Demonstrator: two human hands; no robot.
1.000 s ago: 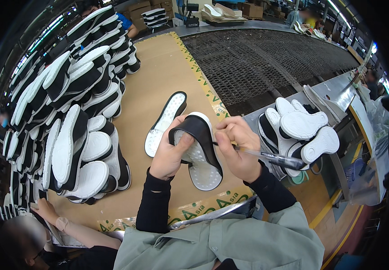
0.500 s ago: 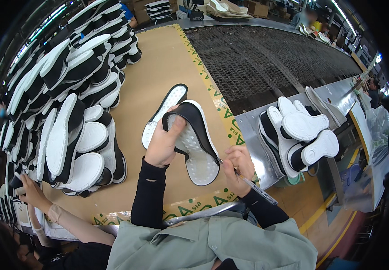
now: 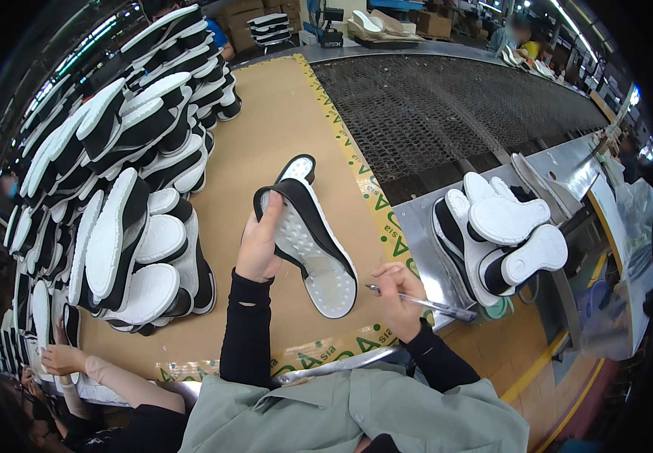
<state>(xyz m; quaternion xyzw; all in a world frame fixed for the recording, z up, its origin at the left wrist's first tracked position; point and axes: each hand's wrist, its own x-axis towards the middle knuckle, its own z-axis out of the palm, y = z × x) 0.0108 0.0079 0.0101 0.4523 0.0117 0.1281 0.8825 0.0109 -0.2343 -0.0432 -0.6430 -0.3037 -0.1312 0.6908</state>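
Note:
My left hand (image 3: 259, 248) is closed around the side of a shoe sole (image 3: 319, 240), its thumb over the black rim. The sole is tilted, showing a pale inside with rows of small round bumps and a black and white sidewall. Partly hidden behind it, another black and white sole (image 3: 303, 164) lies on the brown-covered table (image 3: 266, 113). My right hand (image 3: 399, 300) is closed on a slim pen (image 3: 443, 308), whose tip points toward the held sole's narrower lower end without touching it.
Tall stacks of black and white soles (image 3: 119, 241) line the table's left side. More soles (image 3: 507, 234) are piled on the metal ledge at right. Beyond lies a dark mesh conveyor (image 3: 454, 113). A co-worker's arm (image 3: 115, 377) reaches in at lower left.
The pen tip has come away from the held sole as my right hand drew back. My left hand has shifted the sole slightly left. The co-worker's hand at left moved down onto soles.

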